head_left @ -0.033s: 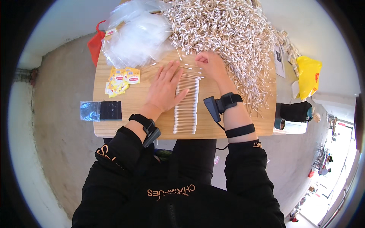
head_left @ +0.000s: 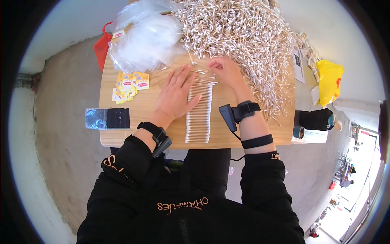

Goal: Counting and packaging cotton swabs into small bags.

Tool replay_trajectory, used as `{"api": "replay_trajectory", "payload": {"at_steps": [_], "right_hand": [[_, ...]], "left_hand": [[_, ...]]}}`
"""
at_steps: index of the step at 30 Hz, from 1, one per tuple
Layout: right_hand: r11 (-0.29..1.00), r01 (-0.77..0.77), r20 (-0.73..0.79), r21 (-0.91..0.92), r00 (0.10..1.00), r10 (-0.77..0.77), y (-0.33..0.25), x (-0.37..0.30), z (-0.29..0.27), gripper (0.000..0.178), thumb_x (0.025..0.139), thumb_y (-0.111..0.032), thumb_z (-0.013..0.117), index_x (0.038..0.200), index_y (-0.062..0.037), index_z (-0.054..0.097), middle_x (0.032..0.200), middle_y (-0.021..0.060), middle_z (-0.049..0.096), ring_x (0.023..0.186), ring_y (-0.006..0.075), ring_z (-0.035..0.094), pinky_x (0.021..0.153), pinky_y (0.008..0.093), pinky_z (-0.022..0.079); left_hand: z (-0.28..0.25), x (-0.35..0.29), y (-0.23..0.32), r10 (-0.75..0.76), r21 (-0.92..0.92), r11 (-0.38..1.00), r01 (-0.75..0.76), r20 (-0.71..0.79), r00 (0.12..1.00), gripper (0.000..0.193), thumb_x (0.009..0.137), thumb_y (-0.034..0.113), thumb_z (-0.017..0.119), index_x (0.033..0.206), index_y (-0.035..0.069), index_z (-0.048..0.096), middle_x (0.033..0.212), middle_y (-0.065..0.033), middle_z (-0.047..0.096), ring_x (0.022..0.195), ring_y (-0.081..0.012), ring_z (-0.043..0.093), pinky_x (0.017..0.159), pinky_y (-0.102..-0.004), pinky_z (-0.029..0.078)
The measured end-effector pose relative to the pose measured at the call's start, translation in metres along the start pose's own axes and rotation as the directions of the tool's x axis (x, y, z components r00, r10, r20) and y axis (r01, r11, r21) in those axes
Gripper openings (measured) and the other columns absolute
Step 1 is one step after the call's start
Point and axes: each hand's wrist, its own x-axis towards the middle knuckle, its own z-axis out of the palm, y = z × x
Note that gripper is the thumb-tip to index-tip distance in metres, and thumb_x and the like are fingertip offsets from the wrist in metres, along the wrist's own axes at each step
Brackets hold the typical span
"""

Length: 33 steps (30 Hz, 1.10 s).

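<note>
Right hand (head_left: 227, 72): fingers curled in, thumb and forefinger drawn close; whether the grip pinches a swab cannot be told. Left hand (head_left: 174, 95): palm down, fingers extended, holding nothing visible, its thumb lying over the row of cotton swabs (head_left: 199, 116).

Change noted: against the moment before, the right hand and forearm have shifted only slightly; the left hand and the row look the same. In my judgement, the sorting has not measurably advanced.

The row lies on the bench (head_left: 222, 137), sticks side by side, in front of the person. Several loose swabs (head_left: 202, 73) lie askew at its far end, between the hands; these appear the chief obstruction to an even row. Beyond and to the right is a large swab pile (head_left: 239, 32), crowding the right hand. Far left: clear plastic bags (head_left: 146, 36); nearer, yellow cards (head_left: 129, 84).
</note>
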Motion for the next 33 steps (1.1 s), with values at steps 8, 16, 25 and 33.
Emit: {"api": "replay_trajectory", "payload": {"at_steps": [8, 16, 25, 33], "right_hand": [[0.996, 0.075, -0.319, 0.043, 0.946, -0.058, 0.017, -0.032, 0.01, 0.012, 0.071, -0.005, 0.066, 0.082, -0.0078, 0.066, 0.081, 0.0054, 0.055, 0.068, 0.0155, 0.057, 0.064, 0.0263, 0.048], [0.998, 0.012, -0.33, 0.066, 0.944, 0.01, 0.01, -0.048, 0.012, 0.011, 0.071, -0.008, 0.068, 0.082, -0.0101, 0.065, 0.08, 0.0055, 0.053, 0.065, 0.017, 0.056, 0.061, 0.0288, 0.047], [0.991, 0.085, -0.274, -0.099, 0.955, -0.11, 0.007, -0.046, 0.005, 0.007, 0.071, -0.008, 0.067, 0.077, -0.0086, 0.064, 0.079, 0.0055, 0.053, 0.068, 0.0191, 0.058, 0.062, 0.0309, 0.047], [0.98, -0.047, -0.647, 0.193, 0.745, 0.163, 0.025, -0.058, 0.0, 0.012, 0.073, -0.011, 0.066, 0.084, -0.0066, 0.064, 0.084, 0.0056, 0.058, 0.067, 0.0154, 0.057, 0.064, 0.0277, 0.046]], "left_hand": [[0.001, 0.001, 0.001, 0.006, 0.036, 0.999, -0.006, 0.008, 1.0, 0.062, 0.082, 0.038, 0.054, 0.13, 0.001, 0.039, 0.141, -0.0126, 0.031, 0.132, -0.0274, 0.025, 0.109, -0.0414, 0.017], [0.003, 0.001, 0.001, 0.018, 0.056, 0.998, -0.017, -0.021, 1.0, 0.064, 0.083, 0.041, 0.053, 0.13, -0.001, 0.039, 0.141, -0.0127, 0.032, 0.133, -0.0255, 0.025, 0.109, -0.0417, 0.016], [0.004, 0.002, 0.002, 0.021, 0.085, 0.996, -0.02, -0.013, 1.0, 0.063, 0.082, 0.042, 0.053, 0.127, -0.001, 0.042, 0.139, -0.0138, 0.033, 0.132, -0.0261, 0.026, 0.109, -0.043, 0.015], [0.005, 0.0, 0.002, -0.025, 0.073, 0.997, 0.027, -0.032, 0.999, 0.064, 0.081, 0.041, 0.055, 0.128, 0.0, 0.041, 0.139, -0.0143, 0.032, 0.13, -0.0267, 0.029, 0.109, -0.0441, 0.016]]}}
